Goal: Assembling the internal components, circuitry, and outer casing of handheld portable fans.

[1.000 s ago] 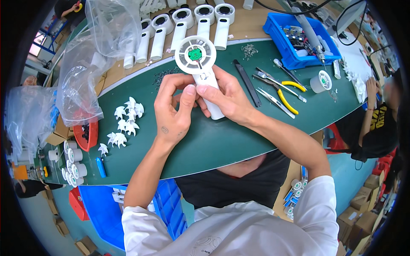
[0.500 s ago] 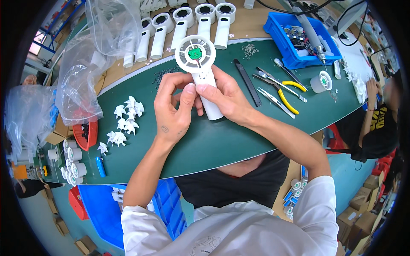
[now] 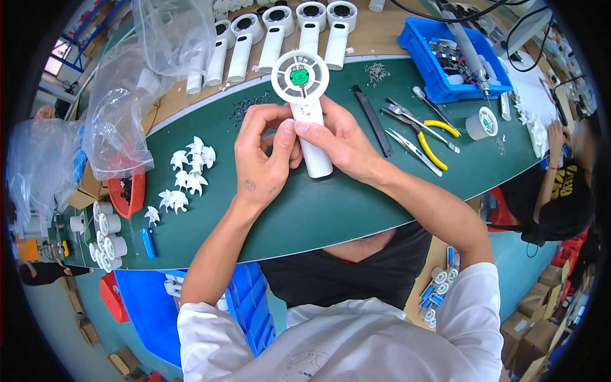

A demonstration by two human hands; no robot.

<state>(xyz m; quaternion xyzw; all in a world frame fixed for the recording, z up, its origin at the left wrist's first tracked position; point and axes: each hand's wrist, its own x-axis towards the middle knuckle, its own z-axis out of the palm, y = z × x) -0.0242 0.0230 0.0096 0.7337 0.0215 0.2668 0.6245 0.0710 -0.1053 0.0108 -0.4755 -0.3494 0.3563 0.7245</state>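
A white handheld fan body (image 3: 316,159) stands between my hands above the green bench, its round head pointing away from me. Inside the spoked ring sits a green circuit board (image 3: 299,77), with no blades over it. My right hand (image 3: 347,141) wraps the handle from the right, its thumb lying across the front. From the left, my left hand (image 3: 262,153) closes on the neck with bent fingers, thumb tip beside the right thumb; some fingertips are hidden behind the fan. White fan blades (image 3: 191,167) lie in a loose group left of my left hand.
Finished-looking white fans (image 3: 273,44) line the back. To the right lie a black bar (image 3: 372,121), yellow-handled pliers (image 3: 423,137), tweezers (image 3: 415,153) and a fan head (image 3: 482,123). A blue bin (image 3: 439,92) holds parts and an electric screwdriver (image 3: 468,57). A red basket (image 3: 130,207) stands left.
The fan and both hands have shifted slightly to the right, and the fan looks a little more upright. The grip stays the same.
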